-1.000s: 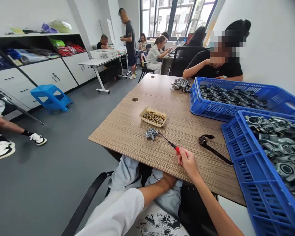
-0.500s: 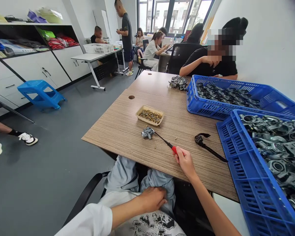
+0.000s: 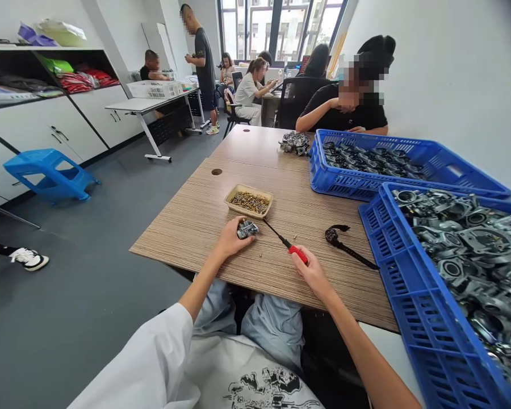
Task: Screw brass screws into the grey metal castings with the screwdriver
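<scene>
Near the front of the wood-grain table (image 3: 187, 227), my left hand (image 3: 232, 238) is wrapped round a small grey metal carburetor (image 3: 247, 229). My right hand (image 3: 310, 271) grips the red handle of a screwdriver (image 3: 297, 253). Its dark shaft slants up and left, with the tip by the near right corner of a beige tray (image 3: 269, 211). Small brass-coloured screws (image 3: 250, 202) fill that tray. One loose screw (image 3: 261, 254) stands or lies between my hands, and another (image 3: 295, 236) is just above the screwdriver handle.
A black wristwatch (image 3: 332, 236) lies right of my right hand. Two blue crates (image 3: 381, 284) full of metal castings line the right side, with more metal parts (image 3: 294, 143) beyond. A person (image 3: 344, 108) sits at the far end. A blue stool (image 3: 51, 170) stands on the floor at left.
My left hand has risen from my lap to the table and taken hold of the carburetor. The screwdriver in my right hand has come away from the carburetor, its tip now near the tray.
</scene>
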`<state>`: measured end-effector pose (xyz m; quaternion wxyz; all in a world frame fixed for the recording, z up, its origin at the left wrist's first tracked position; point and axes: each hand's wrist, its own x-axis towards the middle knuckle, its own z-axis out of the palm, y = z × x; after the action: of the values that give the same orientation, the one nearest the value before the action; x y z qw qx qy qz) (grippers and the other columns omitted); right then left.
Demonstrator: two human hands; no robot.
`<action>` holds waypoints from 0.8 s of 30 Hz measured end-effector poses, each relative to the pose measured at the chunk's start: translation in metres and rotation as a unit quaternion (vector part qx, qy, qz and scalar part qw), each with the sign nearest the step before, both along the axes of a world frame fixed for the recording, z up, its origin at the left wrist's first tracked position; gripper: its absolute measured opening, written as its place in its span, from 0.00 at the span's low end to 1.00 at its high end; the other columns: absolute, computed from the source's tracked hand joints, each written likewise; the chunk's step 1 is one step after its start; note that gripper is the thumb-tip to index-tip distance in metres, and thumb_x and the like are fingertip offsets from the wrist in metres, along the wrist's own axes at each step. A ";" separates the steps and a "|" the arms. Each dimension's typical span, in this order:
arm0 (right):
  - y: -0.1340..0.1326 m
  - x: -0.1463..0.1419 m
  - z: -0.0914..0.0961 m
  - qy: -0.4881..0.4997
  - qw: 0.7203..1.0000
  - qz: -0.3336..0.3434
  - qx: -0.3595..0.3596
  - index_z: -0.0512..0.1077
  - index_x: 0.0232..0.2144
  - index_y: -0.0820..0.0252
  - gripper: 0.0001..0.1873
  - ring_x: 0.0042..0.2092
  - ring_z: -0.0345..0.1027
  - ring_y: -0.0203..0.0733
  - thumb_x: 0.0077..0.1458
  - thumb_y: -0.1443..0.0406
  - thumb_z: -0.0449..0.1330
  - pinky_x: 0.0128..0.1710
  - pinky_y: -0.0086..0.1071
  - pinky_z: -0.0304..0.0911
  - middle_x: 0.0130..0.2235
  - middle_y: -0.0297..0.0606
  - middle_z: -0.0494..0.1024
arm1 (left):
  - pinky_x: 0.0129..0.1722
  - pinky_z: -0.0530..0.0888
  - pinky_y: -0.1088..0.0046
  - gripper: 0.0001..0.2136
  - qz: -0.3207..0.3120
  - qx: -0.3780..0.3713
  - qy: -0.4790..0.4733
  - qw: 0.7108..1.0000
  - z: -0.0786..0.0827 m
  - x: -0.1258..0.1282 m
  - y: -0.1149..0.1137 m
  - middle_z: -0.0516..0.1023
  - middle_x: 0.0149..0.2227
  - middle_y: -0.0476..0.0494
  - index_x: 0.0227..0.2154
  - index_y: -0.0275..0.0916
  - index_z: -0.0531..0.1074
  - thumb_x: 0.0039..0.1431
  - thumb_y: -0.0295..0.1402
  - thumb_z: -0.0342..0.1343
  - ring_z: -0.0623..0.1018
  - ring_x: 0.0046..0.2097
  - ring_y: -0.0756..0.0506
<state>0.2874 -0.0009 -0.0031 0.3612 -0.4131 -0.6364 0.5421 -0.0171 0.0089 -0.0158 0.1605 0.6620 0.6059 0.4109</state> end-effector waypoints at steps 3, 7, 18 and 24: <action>-0.002 0.001 0.005 -0.002 0.999 0.033 -0.026 0.71 0.41 0.58 0.26 0.23 0.45 0.32 0.61 0.42 0.61 0.20 0.29 0.42 0.23 0.25 0.57 | 0.52 0.74 0.59 0.22 0.015 -0.026 0.009 1.000 0.000 0.002 -0.006 0.81 0.47 0.41 0.50 0.41 0.72 0.57 0.45 0.67 0.79 0.49 0.38; -0.004 0.001 0.014 0.022 0.995 0.065 -0.073 0.68 0.38 0.56 0.24 0.21 0.47 0.32 0.62 0.42 0.59 0.20 0.27 0.45 0.20 0.23 0.58 | 0.53 0.74 0.60 0.20 0.016 -0.031 0.013 0.999 0.006 0.003 -0.010 0.81 0.48 0.40 0.49 0.41 0.72 0.59 0.46 0.65 0.79 0.50 0.38; -0.006 -0.003 0.018 -0.025 0.998 0.055 -0.013 0.70 0.34 0.58 0.25 0.20 0.53 0.32 0.67 0.44 0.53 0.20 0.28 0.51 0.19 0.25 0.61 | 0.52 0.74 0.59 0.23 0.026 -0.050 0.024 0.998 0.006 0.002 -0.010 0.80 0.49 0.39 0.52 0.41 0.71 0.58 0.48 0.65 0.78 0.51 0.38; -0.007 -0.005 0.018 -0.050 0.997 0.047 0.016 0.72 0.32 0.59 0.26 0.21 0.55 0.34 0.68 0.44 0.51 0.23 0.29 0.53 0.19 0.27 0.63 | 0.50 0.74 0.61 0.22 0.023 -0.047 0.027 0.998 0.007 0.002 -0.009 0.80 0.47 0.41 0.50 0.42 0.71 0.59 0.48 0.65 0.79 0.48 0.39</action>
<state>0.2822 -0.0081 0.0145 0.3095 -0.4033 -0.6813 0.5267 -0.0148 -0.0001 -0.0087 0.1657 0.6506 0.6438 0.3672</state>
